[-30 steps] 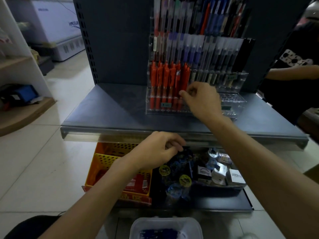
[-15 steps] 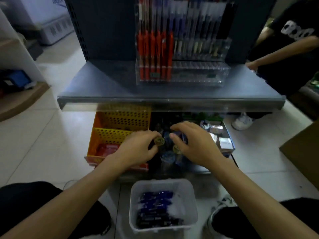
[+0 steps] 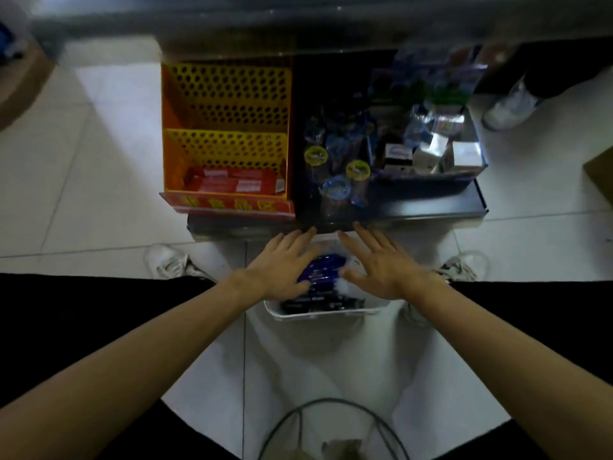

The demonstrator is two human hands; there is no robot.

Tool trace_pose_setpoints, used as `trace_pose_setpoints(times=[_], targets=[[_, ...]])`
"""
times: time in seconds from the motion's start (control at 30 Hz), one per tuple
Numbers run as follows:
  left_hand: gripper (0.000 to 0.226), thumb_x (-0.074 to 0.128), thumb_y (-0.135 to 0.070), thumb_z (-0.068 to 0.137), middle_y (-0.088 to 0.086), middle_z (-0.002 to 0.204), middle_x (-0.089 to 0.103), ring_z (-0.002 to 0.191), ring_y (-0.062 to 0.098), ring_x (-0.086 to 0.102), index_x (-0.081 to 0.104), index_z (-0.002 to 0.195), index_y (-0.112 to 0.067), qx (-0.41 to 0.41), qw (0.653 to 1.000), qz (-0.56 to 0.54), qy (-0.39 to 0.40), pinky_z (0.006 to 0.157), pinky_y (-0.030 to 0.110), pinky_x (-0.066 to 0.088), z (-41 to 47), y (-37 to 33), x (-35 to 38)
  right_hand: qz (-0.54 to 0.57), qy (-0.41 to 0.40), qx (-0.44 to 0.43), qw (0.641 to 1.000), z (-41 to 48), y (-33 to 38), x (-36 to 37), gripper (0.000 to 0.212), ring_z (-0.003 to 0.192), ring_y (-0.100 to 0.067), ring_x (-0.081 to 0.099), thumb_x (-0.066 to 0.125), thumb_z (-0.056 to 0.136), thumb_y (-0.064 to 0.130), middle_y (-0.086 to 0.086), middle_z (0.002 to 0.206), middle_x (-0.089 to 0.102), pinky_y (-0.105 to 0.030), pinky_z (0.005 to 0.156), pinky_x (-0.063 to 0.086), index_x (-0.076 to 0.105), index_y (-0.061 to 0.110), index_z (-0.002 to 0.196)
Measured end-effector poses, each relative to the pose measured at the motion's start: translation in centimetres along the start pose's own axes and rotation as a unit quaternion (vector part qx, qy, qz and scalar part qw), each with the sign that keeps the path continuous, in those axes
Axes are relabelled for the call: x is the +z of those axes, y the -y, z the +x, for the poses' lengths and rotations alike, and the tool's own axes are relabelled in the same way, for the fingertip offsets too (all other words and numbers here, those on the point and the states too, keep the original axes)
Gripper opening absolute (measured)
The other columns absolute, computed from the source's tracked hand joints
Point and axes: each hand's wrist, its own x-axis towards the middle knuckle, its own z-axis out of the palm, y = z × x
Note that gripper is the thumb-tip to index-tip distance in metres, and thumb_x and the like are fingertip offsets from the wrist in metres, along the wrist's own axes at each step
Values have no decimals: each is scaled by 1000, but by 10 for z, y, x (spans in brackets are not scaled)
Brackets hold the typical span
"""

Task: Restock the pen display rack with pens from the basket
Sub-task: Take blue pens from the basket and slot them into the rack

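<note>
Covering much of the white basket (image 3: pixel 325 315), the left hand (image 3: pixel 282 264) and right hand (image 3: pixel 381 267) are spread flat, holding nothing. Blue pens (image 3: pixel 320 268) peek out between them; the rest are hidden.

You looked straight down at a glossy white tiled floor (image 3: pixel 99 167), bright with reflected light and crossed by thin dark grout lines. A blurred grey metal shelf edge (image 3: pixel 298 14) ran across the top of your view. Below it sat a low dark metal shelf (image 3: pixel 431 212) carrying an orange-and-yellow perforated plastic stand (image 3: pixel 229 94). A brown wooden board (image 3: pixel 20 91) showed at far left, and a brown cardboard corner (image 3: pixel 602 177) at far right.
</note>
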Motion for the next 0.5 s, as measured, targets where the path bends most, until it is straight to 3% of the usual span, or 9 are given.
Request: trace_pose_setpoints(times=[0.17, 0.33, 0.43, 0.5], targets=[[76, 45, -42, 97, 10, 162, 4, 148, 30, 5, 2, 154, -16, -20, 997, -42, 68, 120, 44, 9, 28, 18, 41, 37, 37, -22, 998, 21, -7, 35, 76, 151, -21, -6, 35, 99, 55, -1, 164, -9, -41, 123, 1, -8, 27, 155], [69, 46, -32, 98, 10, 161, 10, 146, 28, 18, 10, 154, -11, -20, 994, -38, 100, 119, 37, 15, 72, 35, 77, 82, 27, -44, 995, 38, -20, 53, 72, 150, -18, 11, 40, 99, 51, -1, 164, 9, -34, 123, 9, 7, 24, 156], [73, 49, -31, 97, 9, 162, 9, 148, 27, 12, 8, 154, -11, -26, 994, -50, 90, 121, 37, 9, 98, 36, 100, 90, 40, -38, 994, 46, -27, 59, 72, 151, -20, 9, 39, 99, 52, -1, 165, 7, -32, 121, 8, 5, 25, 156], [73, 53, -30, 95, 7, 161, 15, 147, 26, 18, 12, 154, -14, -36, 995, -61, 76, 120, 39, 15, 109, 31, 114, 87, 59, -27, 994, 53, -28, 65, 73, 151, -20, 3, 38, 99, 52, -2, 165, 0, -33, 122, 6, 1, 26, 156]])
